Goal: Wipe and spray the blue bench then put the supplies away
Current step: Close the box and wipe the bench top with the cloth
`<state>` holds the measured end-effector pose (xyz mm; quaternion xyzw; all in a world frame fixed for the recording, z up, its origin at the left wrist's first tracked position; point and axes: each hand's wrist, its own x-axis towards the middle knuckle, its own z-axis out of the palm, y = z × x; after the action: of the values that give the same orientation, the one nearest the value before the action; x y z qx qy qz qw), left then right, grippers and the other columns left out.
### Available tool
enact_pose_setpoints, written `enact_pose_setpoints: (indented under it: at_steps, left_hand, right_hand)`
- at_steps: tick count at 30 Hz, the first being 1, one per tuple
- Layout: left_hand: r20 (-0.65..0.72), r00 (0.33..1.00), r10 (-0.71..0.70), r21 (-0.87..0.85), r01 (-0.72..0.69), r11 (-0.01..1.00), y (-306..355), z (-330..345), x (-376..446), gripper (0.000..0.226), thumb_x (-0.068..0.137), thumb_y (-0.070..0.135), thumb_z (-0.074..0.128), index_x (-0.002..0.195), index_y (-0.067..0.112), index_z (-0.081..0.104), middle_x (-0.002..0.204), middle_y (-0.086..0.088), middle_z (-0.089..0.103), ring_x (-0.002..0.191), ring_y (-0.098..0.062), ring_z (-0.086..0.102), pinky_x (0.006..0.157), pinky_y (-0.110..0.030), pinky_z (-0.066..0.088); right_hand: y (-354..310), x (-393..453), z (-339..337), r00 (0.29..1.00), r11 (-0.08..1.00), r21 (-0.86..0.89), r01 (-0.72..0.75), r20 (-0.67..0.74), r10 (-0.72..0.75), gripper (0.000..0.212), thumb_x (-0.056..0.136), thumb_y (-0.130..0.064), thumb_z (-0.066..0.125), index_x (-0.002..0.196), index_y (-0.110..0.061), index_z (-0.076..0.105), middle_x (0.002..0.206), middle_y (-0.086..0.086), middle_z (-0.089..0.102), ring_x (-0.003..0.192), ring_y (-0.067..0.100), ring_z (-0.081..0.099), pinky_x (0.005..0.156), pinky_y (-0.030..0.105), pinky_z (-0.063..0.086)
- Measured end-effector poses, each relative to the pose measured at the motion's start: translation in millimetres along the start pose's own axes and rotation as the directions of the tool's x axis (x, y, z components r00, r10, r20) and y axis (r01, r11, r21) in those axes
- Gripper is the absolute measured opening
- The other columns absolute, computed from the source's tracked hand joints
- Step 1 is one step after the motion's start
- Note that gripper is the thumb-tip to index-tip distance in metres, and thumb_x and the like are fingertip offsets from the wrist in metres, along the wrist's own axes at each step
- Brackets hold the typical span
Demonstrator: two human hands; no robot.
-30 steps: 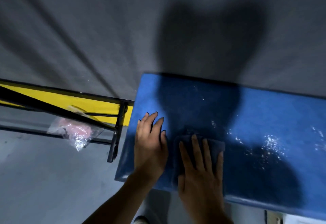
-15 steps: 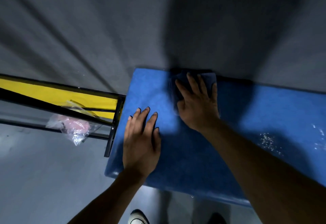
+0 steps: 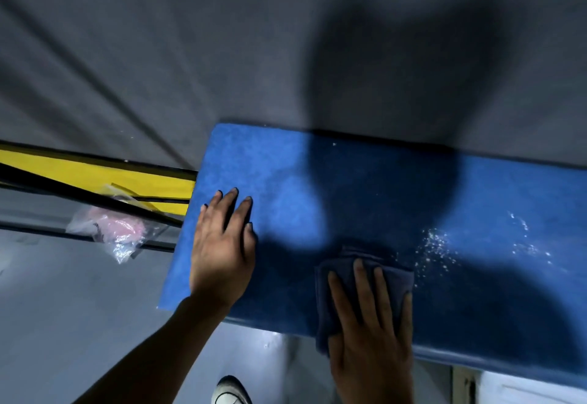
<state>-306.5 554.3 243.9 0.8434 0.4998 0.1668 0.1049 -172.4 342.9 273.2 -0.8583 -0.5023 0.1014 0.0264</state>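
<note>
My left hand (image 3: 222,251) lies palm down with the fingers stretched forward and slightly spread, the thumb on the inner side. Its bare forearm runs back toward the lower left, the wrist nearly straight. My right hand (image 3: 370,324) is also flat, palm down, fingers (image 3: 360,279) extended and fanned apart, pressing down rather than gripping. It sits nearer my body than the left, and its wrist leaves the bottom edge of view.

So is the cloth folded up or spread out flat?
Folded. The dark blue cloth is a small thick pad with layered edges, barely wider than the right hand pressing it on the blue bench.
</note>
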Motion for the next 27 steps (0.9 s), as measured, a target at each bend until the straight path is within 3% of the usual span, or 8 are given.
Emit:
enact_pose_setpoints:
  at_steps: [5, 8, 11, 13, 15, 17, 23, 27]
  left_hand:
    - [-0.001, 1.000, -0.019, 0.007, 0.019, 1.000, 5, 1, -1, 0.046, 0.094, 0.021, 0.048, 0.137, 0.011, 0.059, 0.153, -0.012, 0.048, 0.148, -0.033, 0.035, 0.121, -0.054, 0.027]
    - [-0.020, 0.999, -0.027, 0.036, 0.028, 0.999, 8, 3, 0, 0.046, 0.092, 0.020, 0.047, 0.136, 0.011, 0.059, 0.152, -0.013, 0.049, 0.148, -0.033, 0.036, 0.121, -0.054, 0.027]
    - [-0.037, 0.999, -0.017, 0.064, 0.020, 0.998, 8, 5, -1, 0.046, 0.092, 0.018, 0.048, 0.135, 0.011, 0.060, 0.151, -0.012, 0.050, 0.147, -0.033, 0.038, 0.121, -0.053, 0.028]
    - [-0.041, 0.999, -0.022, 0.068, 0.025, 0.997, 8, 6, 0, 0.046, 0.091, 0.017, 0.048, 0.135, 0.012, 0.060, 0.151, -0.012, 0.050, 0.147, -0.033, 0.038, 0.121, -0.053, 0.029]
    - [-0.039, 0.999, -0.024, 0.074, 0.026, 0.997, 6, 7, 0, 0.046, 0.091, 0.018, 0.048, 0.136, 0.012, 0.060, 0.151, -0.011, 0.049, 0.147, -0.032, 0.038, 0.121, -0.053, 0.029]
    - [-0.036, 0.999, -0.018, 0.069, 0.021, 0.997, 6, 7, 1, 0.046, 0.092, 0.018, 0.047, 0.136, 0.012, 0.059, 0.151, -0.011, 0.049, 0.147, -0.032, 0.038, 0.121, -0.053, 0.029]
    - [0.018, 1.000, -0.025, 0.069, 0.023, 0.997, 5, 3, -1, 0.047, 0.092, 0.021, 0.044, 0.137, 0.013, 0.057, 0.154, -0.010, 0.047, 0.149, -0.032, 0.034, 0.122, -0.053, 0.027]
    - [0.050, 0.998, -0.038, 0.039, 0.036, 0.999, 7, -2, -2, 0.049, 0.095, 0.029, 0.044, 0.139, 0.012, 0.058, 0.155, -0.009, 0.045, 0.151, -0.030, 0.032, 0.122, -0.053, 0.026]
  right_hand:
    - [3, 49, -13, 0.998, 0.998, -0.023, 0.059, 0.037, -0.058, 0.081, 0.072, -0.039, 0.046, 0.152, -0.032, 0.044, 0.165, 0.008, 0.033, 0.152, 0.036, 0.031, 0.115, 0.070, 0.025]
    - [7, 103, -22, 0.982, 0.981, -0.056, 0.185, 0.047, -0.182, 0.079, 0.076, -0.041, 0.046, 0.154, -0.031, 0.038, 0.167, 0.008, 0.028, 0.152, 0.038, 0.028, 0.117, 0.069, 0.020]
    - [3, 166, -24, 0.966, 0.964, -0.059, 0.258, 0.012, -0.257, 0.070, 0.079, -0.037, 0.045, 0.149, -0.028, 0.048, 0.164, 0.009, 0.035, 0.148, 0.039, 0.035, 0.115, 0.069, 0.023]
    - [-5, 205, -28, 0.977, 0.977, -0.030, 0.210, -0.013, -0.211, 0.067, 0.079, -0.035, 0.040, 0.144, -0.026, 0.054, 0.159, 0.011, 0.043, 0.146, 0.038, 0.040, 0.113, 0.071, 0.025]
    - [-13, 232, -33, 0.992, 0.992, -0.008, 0.123, 0.034, -0.122, 0.068, 0.082, -0.036, 0.036, 0.148, -0.026, 0.046, 0.162, 0.010, 0.037, 0.150, 0.035, 0.031, 0.117, 0.072, 0.016]
    - [-17, 240, -33, 0.996, 0.999, -0.001, 0.050, 0.068, -0.050, 0.066, 0.088, -0.036, 0.044, 0.153, -0.027, 0.036, 0.165, 0.008, 0.027, 0.153, 0.033, 0.020, 0.120, 0.069, 0.006]
    - [-1, 195, -30, 0.999, 0.999, 0.041, -0.027, -0.031, 0.028, 0.072, 0.077, -0.039, 0.042, 0.147, -0.029, 0.048, 0.156, 0.009, 0.044, 0.147, 0.032, 0.036, 0.116, 0.068, 0.025]
    - [11, 133, -27, 0.997, 0.995, 0.069, -0.071, -0.037, 0.074, 0.072, 0.076, -0.034, 0.053, 0.148, -0.028, 0.049, 0.158, 0.008, 0.043, 0.150, 0.029, 0.034, 0.118, 0.063, 0.025]
